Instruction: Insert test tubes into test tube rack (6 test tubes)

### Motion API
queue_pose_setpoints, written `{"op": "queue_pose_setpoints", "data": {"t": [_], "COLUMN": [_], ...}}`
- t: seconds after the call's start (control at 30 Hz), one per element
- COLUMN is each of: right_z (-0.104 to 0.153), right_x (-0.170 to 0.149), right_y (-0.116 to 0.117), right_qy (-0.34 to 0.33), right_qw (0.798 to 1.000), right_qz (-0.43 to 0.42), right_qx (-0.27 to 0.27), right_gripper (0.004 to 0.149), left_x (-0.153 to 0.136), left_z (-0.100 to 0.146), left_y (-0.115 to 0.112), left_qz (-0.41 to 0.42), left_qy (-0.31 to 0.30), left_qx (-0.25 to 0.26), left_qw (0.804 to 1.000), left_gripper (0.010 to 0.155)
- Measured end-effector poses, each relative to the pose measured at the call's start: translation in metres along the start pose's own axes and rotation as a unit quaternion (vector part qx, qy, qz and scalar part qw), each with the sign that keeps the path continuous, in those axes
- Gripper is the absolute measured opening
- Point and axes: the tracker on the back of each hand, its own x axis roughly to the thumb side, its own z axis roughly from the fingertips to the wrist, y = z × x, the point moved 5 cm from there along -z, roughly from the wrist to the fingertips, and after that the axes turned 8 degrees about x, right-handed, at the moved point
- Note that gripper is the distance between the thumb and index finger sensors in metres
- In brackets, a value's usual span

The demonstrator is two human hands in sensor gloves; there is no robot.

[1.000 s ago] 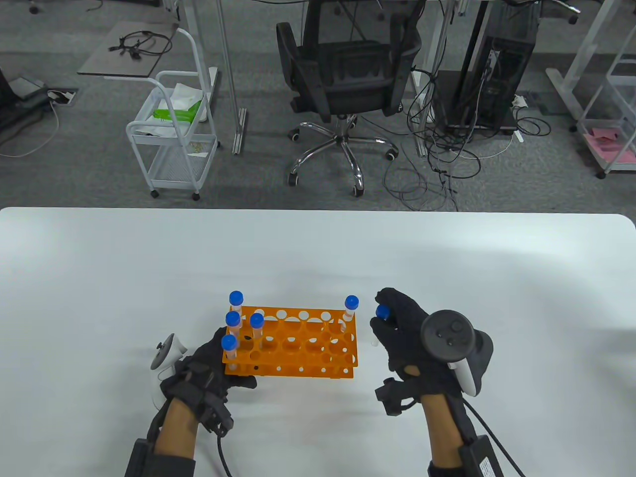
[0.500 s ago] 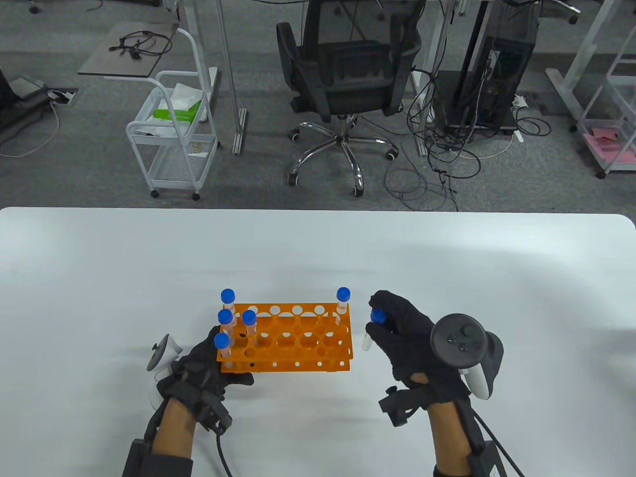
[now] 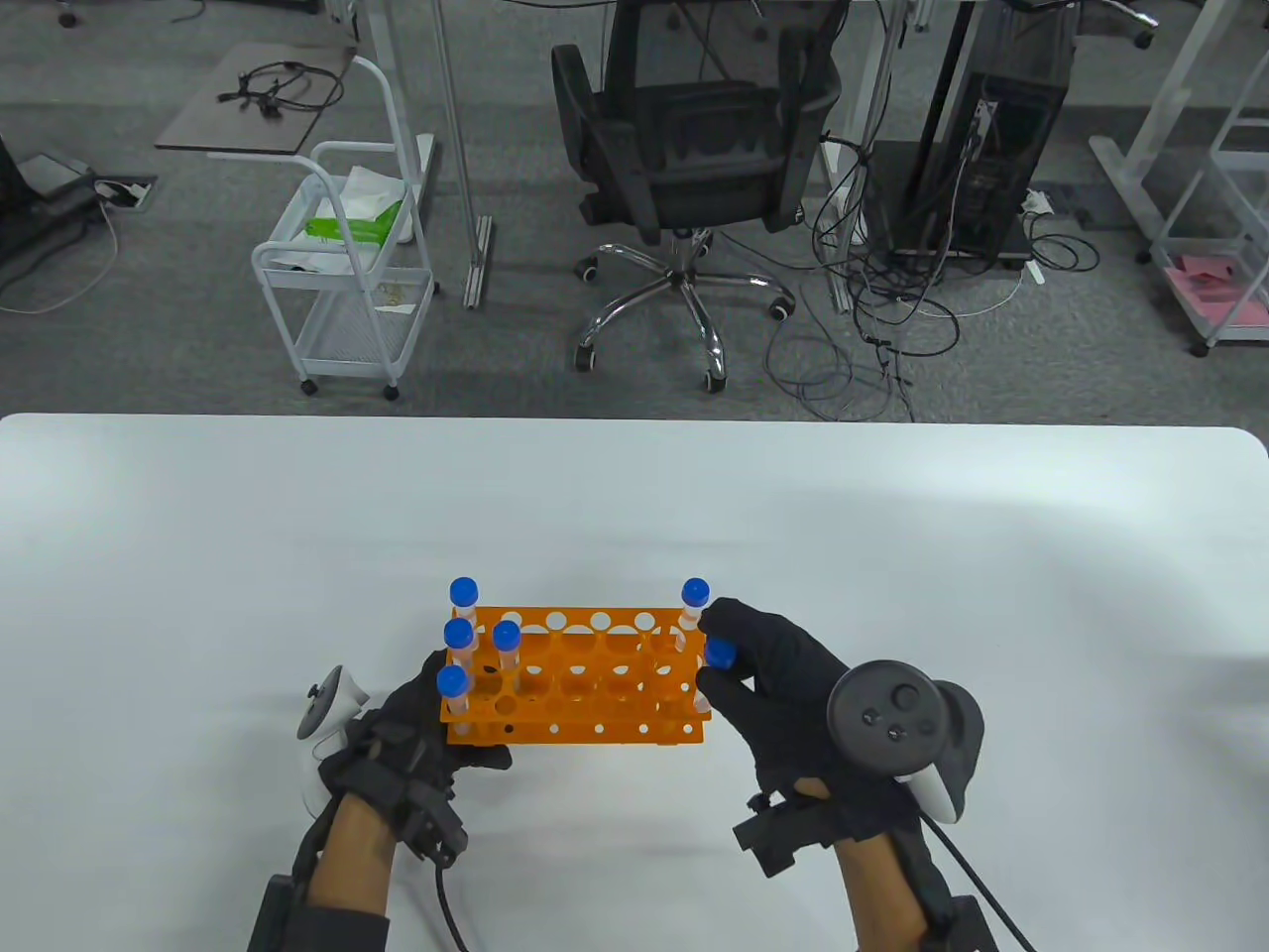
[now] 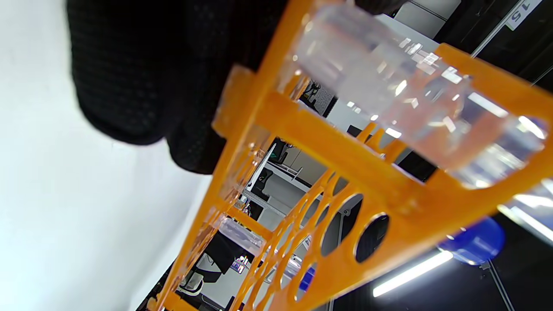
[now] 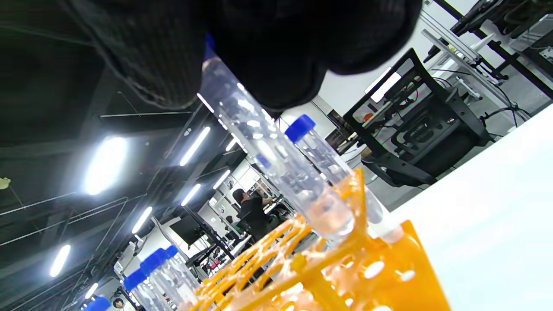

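An orange test tube rack (image 3: 585, 684) stands on the white table (image 3: 634, 516). Several blue-capped tubes stand in it: a cluster at its left end (image 3: 462, 635) and one at the far right corner (image 3: 694, 600). My left hand (image 3: 421, 729) grips the rack's near left corner; the left wrist view shows the rack (image 4: 345, 172) close up. My right hand (image 3: 763, 674) pinches a blue-capped tube (image 3: 716, 656) by its cap at the rack's right end. In the right wrist view this tube (image 5: 268, 155) has its bottom just above or at a rack hole (image 5: 345, 242).
Beyond the table's far edge are a black office chair (image 3: 694, 149), a white wire cart (image 3: 347, 268) and loose cables on the floor (image 3: 872, 327). Bare white table surrounds the rack.
My right hand has moved left with its tube, from beside the rack to over the rack's right end. The left hand keeps its grip and the rack shifted slightly.
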Motion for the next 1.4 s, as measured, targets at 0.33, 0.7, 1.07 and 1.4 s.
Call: {"op": "queue_pose_setpoints", "data": {"t": [0.33, 0.7, 1.07, 1.4], "right_z": [-0.007, -0.011, -0.013, -0.011], "right_x": [-0.001, -0.011, -0.028, -0.105], "right_y": [0.025, 0.032, 0.032, 0.024], "right_qy": [0.008, 0.02, 0.023, 0.171], "right_qw": [0.998, 0.997, 0.991, 0.961], "right_qz": [0.059, 0.052, -0.031, -0.189], "right_qx": [0.036, 0.058, 0.125, 0.103], "right_gripper": [0.06, 0.06, 0.076, 0.059], "left_x": [0.001, 0.002, 0.0, -0.002], "left_z": [0.0, 0.001, 0.0, 0.0], "left_y": [0.001, 0.004, 0.006, 0.005], "left_qz": [0.005, 0.009, 0.005, 0.0], "left_qy": [-0.004, -0.005, -0.003, 0.001], "left_qx": [0.003, 0.008, 0.013, 0.01], "left_qw": [1.0, 1.0, 1.0, 1.0], "left_gripper": [0.061, 0.061, 0.061, 0.06]}}
